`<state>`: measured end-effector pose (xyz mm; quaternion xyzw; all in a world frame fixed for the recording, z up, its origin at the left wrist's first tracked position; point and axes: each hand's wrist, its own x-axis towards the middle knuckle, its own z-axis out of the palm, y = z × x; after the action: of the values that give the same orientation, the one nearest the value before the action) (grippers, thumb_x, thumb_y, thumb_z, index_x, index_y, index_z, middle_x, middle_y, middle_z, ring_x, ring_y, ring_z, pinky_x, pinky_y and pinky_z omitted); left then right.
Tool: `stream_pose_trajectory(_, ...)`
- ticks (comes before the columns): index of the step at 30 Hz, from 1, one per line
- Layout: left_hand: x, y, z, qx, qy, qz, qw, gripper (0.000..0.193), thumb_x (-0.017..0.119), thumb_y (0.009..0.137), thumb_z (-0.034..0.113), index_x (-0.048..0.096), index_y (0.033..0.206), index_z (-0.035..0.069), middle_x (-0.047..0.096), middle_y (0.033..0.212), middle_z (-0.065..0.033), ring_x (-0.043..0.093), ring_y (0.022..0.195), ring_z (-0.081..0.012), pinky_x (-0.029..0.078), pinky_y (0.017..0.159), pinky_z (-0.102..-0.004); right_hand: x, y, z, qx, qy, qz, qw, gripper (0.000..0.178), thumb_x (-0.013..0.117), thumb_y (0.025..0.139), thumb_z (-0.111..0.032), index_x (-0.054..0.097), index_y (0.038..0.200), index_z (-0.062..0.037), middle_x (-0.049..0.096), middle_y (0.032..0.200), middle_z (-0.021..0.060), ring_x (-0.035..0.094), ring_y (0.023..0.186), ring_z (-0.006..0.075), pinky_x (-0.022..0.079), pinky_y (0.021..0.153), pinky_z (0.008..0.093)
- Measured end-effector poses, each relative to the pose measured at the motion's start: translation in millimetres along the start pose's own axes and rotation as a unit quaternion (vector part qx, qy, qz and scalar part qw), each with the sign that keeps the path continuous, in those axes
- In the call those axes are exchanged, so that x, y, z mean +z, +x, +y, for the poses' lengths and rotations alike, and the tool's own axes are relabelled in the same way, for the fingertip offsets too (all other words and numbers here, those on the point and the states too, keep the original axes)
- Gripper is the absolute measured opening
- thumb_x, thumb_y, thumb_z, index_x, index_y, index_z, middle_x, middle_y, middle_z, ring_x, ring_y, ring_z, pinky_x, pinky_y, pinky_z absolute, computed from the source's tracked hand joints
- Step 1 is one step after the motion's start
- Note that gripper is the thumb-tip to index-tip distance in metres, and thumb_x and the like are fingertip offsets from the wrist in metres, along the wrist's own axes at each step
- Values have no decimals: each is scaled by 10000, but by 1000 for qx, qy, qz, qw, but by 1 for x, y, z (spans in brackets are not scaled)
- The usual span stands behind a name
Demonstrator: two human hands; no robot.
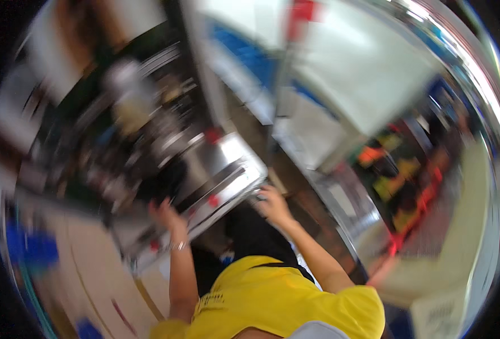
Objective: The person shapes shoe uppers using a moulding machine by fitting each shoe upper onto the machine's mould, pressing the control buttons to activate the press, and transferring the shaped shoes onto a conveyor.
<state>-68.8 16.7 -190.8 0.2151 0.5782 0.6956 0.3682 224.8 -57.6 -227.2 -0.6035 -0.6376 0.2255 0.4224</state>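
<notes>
the left hand (pixel 167 214) is at the near edge of a cluttered metal table (pixel 223 195), its fingers somewhat apart and blurred; whether it holds anything, i cannot tell. a bracelet (pixel 179 245) circles that wrist. the right hand (pixel 274 205) is at the table's corner, fingers bent toward the bright metal; whether they grip it, i cannot tell.

the table stretches away ahead of both hands, tilted across the view. along its edge, between the hands, is a small red spot (pixel 213 200). just beyond the left hand lies a dark shape (pixel 171 176), too smeared to name, and farther ahead a pale yellowish thing (pixel 131 113).

below and between the hands are dark trousers (pixel 261 234) and a yellow shirt (pixel 295 305). well to the right of the right hand sits something orange (pixel 371 153); well to the left of the left hand, something blue (pixel 38 248).
</notes>
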Motion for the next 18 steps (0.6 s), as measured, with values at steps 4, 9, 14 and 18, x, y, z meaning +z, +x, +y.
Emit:
stream_pose_trajectory(4, -36, 48, -24, 68, 27, 59, 996, 605, 609, 685, 76, 329, 1221, 62, 415, 1166, -84, 407, 1029, -211, 333, 863, -330, -12, 0, 1, 90, 161, -73, 980, 235, 516, 769, -1, 569, 998, -1, 555, 1026, 120, 537, 939, 193, 424, 800, 274)
stream_pose_trajectory(9, -33, 39, 9, -170, -51, 30, 984, 495, 551, 790, 98, 296, 1215, 116, 471, 1063, -48, 467, 1015, -202, 398, 823, -372, 1, 9, 6, 135, 222, -85, 962, 190, 481, 825, -6, 557, 993, 40, 585, 940, 73, 547, 875, 135, 421, 784, 239)
stream_pose_trajectory(14, -68, 59, -12, -319, -174, -64, 929, 321, 500, 845, 179, 396, 1095, 7, 474, 1041, -151, 499, 931, -216, 400, 878, -416, 22, 13, -18, 100, 239, -104, 960, 161, 492, 820, -3, 566, 954, 44, 599, 883, 67, 554, 839, 129, 426, 758, 235)
stream_pose_trajectory(18, -12, 36, 21, -630, -437, 50, 640, 201, 540, 814, 192, 462, 959, 75, 485, 945, -143, 498, 848, -224, 426, 827, -392, 25, 15, -30, 80, 222, -163, 958, 162, 498, 818, -6, 563, 958, 42, 601, 896, 71, 554, 829, 129, 432, 751, 235)
